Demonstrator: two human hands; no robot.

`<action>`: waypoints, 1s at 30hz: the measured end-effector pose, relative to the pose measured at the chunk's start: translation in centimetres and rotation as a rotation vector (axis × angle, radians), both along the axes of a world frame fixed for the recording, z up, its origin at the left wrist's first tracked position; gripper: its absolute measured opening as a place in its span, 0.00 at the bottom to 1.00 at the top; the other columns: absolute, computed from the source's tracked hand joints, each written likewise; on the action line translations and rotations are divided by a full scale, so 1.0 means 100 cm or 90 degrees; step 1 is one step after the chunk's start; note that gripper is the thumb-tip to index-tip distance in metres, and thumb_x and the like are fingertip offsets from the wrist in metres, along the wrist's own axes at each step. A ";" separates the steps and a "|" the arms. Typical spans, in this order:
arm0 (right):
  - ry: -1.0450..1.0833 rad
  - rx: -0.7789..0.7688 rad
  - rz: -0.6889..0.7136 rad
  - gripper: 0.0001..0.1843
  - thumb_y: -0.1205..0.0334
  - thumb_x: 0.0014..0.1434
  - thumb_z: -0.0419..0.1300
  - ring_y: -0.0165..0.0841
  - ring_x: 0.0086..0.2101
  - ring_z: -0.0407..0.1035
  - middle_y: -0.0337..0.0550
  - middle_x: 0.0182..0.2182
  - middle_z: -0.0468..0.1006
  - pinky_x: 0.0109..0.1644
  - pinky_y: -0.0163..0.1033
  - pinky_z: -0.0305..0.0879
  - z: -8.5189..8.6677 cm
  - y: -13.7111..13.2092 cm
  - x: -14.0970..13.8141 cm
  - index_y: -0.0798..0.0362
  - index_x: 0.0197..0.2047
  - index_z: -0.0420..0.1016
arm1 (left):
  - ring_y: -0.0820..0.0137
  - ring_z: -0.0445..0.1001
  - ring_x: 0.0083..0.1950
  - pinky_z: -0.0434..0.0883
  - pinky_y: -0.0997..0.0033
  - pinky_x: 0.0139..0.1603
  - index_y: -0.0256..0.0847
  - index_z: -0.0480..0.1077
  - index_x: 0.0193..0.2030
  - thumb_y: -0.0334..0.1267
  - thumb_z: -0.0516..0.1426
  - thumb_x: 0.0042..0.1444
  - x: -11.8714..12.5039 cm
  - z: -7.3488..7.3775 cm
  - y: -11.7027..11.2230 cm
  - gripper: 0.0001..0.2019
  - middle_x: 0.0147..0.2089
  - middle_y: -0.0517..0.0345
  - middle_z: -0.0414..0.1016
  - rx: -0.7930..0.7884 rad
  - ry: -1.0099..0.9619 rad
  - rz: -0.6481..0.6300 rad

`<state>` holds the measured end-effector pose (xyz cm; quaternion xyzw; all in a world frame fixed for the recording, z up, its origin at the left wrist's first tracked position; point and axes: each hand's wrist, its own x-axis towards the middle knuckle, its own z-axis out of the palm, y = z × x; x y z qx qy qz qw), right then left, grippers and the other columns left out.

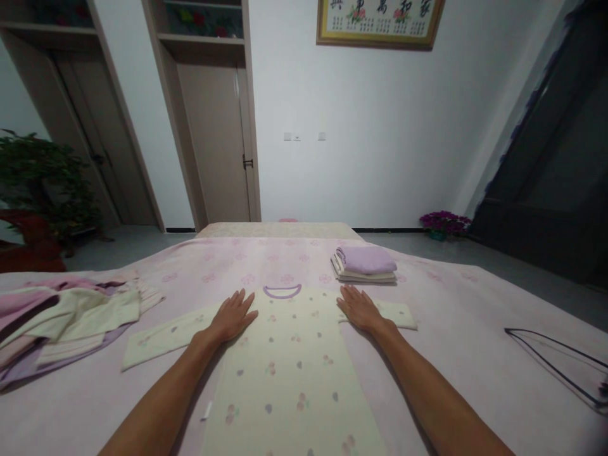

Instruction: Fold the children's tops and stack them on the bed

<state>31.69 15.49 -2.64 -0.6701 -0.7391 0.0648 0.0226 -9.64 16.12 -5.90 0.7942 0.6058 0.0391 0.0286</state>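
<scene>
A pale yellow long-sleeved shirt with cherry and heart prints and a purple neckline lies spread flat in front of me. Its left sleeve stretches far out to the side, while the right one looks shorter, partly under my arm. My left hand rests flat at the left shoulder seam, fingers stretched out. At the opposite shoulder my right hand lies flat too, fingers extended, over the start of the sleeve. Neither hand grips the cloth. A small white tag sticks out at the shirt's lower left side.
Folded clothes, purple on top of cream, are stacked beyond my right hand. A loose heap of clothes lies at the left. A thin black looped cord or wire is at the right. Everything sits on a pink flowered cloth.
</scene>
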 end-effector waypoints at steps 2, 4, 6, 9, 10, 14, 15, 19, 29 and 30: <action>-0.022 0.010 -0.029 0.36 0.46 0.70 0.36 0.41 0.71 0.37 0.49 0.73 0.45 0.72 0.53 0.34 -0.004 -0.004 0.027 0.57 0.75 0.46 | 0.52 0.43 0.77 0.49 0.51 0.71 0.42 0.50 0.75 0.57 0.42 0.68 -0.014 0.000 -0.003 0.34 0.76 0.44 0.44 0.005 -0.014 -0.045; -0.045 0.023 -0.071 0.36 0.46 0.70 0.37 0.41 0.71 0.37 0.46 0.73 0.44 0.72 0.54 0.35 -0.009 -0.008 0.055 0.54 0.75 0.46 | 0.54 0.43 0.77 0.49 0.53 0.72 0.42 0.50 0.75 0.56 0.41 0.69 -0.029 0.000 -0.007 0.33 0.76 0.46 0.44 0.015 -0.022 -0.058; -0.063 0.030 -0.103 0.36 0.46 0.70 0.36 0.41 0.71 0.36 0.46 0.74 0.43 0.72 0.55 0.34 -0.016 -0.012 0.083 0.54 0.75 0.45 | 0.55 0.43 0.77 0.49 0.53 0.72 0.42 0.51 0.75 0.55 0.41 0.69 -0.044 -0.001 -0.012 0.32 0.76 0.48 0.45 0.023 -0.022 -0.053; -0.084 0.032 -0.154 0.36 0.46 0.69 0.36 0.43 0.71 0.36 0.46 0.74 0.42 0.72 0.58 0.35 -0.022 -0.018 0.115 0.53 0.75 0.45 | 0.55 0.44 0.76 0.50 0.52 0.71 0.44 0.51 0.74 0.54 0.42 0.69 -0.069 -0.005 -0.021 0.31 0.76 0.48 0.45 0.040 -0.008 -0.017; -0.091 0.028 -0.167 0.36 0.46 0.69 0.35 0.43 0.71 0.37 0.45 0.74 0.42 0.72 0.58 0.35 -0.022 -0.021 0.121 0.53 0.75 0.45 | 0.55 0.45 0.76 0.50 0.52 0.71 0.45 0.52 0.74 0.53 0.42 0.69 -0.077 -0.007 -0.024 0.30 0.76 0.48 0.46 0.049 0.001 0.001; -0.116 0.016 -0.218 0.35 0.48 0.70 0.37 0.45 0.71 0.39 0.50 0.73 0.44 0.71 0.60 0.33 -0.010 -0.026 0.117 0.56 0.74 0.48 | 0.50 0.49 0.75 0.52 0.47 0.70 0.45 0.52 0.74 0.53 0.44 0.69 -0.100 -0.014 -0.031 0.30 0.75 0.44 0.50 0.087 0.042 0.081; -0.121 0.025 -0.231 0.35 0.50 0.70 0.38 0.46 0.71 0.40 0.52 0.73 0.45 0.71 0.61 0.32 -0.006 -0.027 0.108 0.57 0.74 0.49 | 0.50 0.50 0.75 0.52 0.46 0.69 0.45 0.52 0.74 0.53 0.44 0.68 -0.102 -0.015 -0.032 0.31 0.75 0.44 0.50 0.093 0.048 0.094; -0.097 0.101 -0.117 0.34 0.52 0.70 0.36 0.44 0.71 0.38 0.54 0.73 0.45 0.71 0.57 0.35 -0.002 -0.031 0.062 0.59 0.74 0.50 | 0.50 0.51 0.75 0.51 0.45 0.69 0.46 0.54 0.74 0.55 0.44 0.68 -0.099 -0.015 -0.034 0.31 0.75 0.44 0.52 0.101 0.048 0.112; -0.108 0.093 -0.112 0.37 0.45 0.70 0.36 0.41 0.71 0.39 0.46 0.73 0.45 0.72 0.53 0.37 -0.024 -0.043 0.032 0.56 0.74 0.48 | 0.55 0.50 0.75 0.52 0.51 0.70 0.44 0.54 0.73 0.54 0.43 0.67 -0.145 -0.014 -0.051 0.31 0.75 0.46 0.52 0.109 0.050 0.068; -0.110 0.095 -0.123 0.37 0.45 0.70 0.35 0.41 0.71 0.39 0.46 0.73 0.45 0.72 0.53 0.37 -0.024 -0.043 0.033 0.57 0.74 0.47 | 0.55 0.50 0.75 0.53 0.51 0.70 0.43 0.55 0.73 0.53 0.43 0.67 -0.155 -0.014 -0.054 0.31 0.75 0.46 0.53 0.110 0.050 0.082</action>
